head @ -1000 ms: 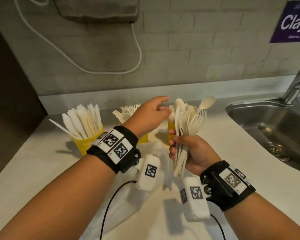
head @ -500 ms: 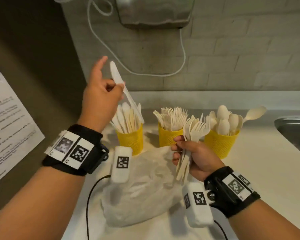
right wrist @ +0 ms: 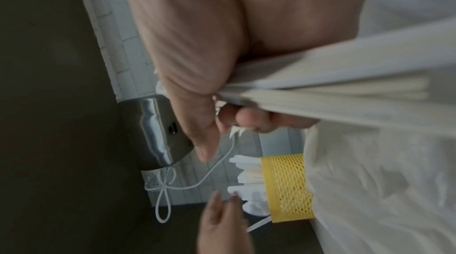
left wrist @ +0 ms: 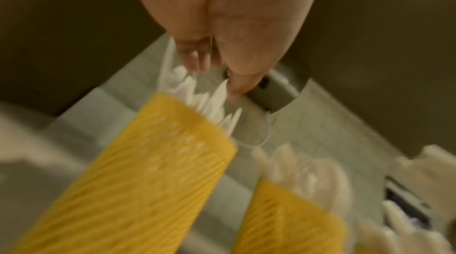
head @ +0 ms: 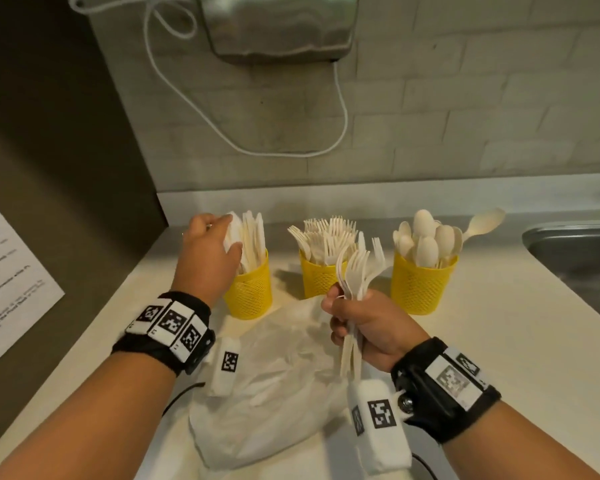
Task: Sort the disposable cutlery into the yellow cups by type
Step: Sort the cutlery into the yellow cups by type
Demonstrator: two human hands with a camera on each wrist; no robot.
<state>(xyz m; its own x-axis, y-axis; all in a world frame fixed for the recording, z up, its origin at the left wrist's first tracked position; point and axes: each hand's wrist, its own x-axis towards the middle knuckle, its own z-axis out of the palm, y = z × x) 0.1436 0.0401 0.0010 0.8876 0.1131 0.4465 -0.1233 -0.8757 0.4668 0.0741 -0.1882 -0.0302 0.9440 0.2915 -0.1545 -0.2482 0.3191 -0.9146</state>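
Note:
Three yellow mesh cups stand in a row on the counter. The knife cup (head: 252, 292) is on the left, the fork cup (head: 317, 280) in the middle, the spoon cup (head: 423, 289) on the right. My left hand (head: 210, 249) is over the knife cup, its straight fingers touching the tops of the white knives (head: 252, 237). The left wrist view shows the left hand (left wrist: 222, 43) at the knife tips above the knife cup (left wrist: 148, 160). My right hand (head: 364, 323) grips a bundle of white forks (head: 357, 275) upright in front of the fork cup, and the right wrist view shows their handles (right wrist: 320, 90) in its fist.
A crumpled white plastic bag (head: 274, 375) lies on the counter between my arms. A steel sink (head: 575, 251) is at the right edge. A metal hand dryer (head: 278, 26) with a white cord (head: 342, 116) hangs on the brick wall. A dark panel with a printed sheet (head: 11, 271) is at the left.
My left hand, which held a knife raised half a second ago, has come down onto the knife cup. The right hand keeps its fork bundle in nearly the same place.

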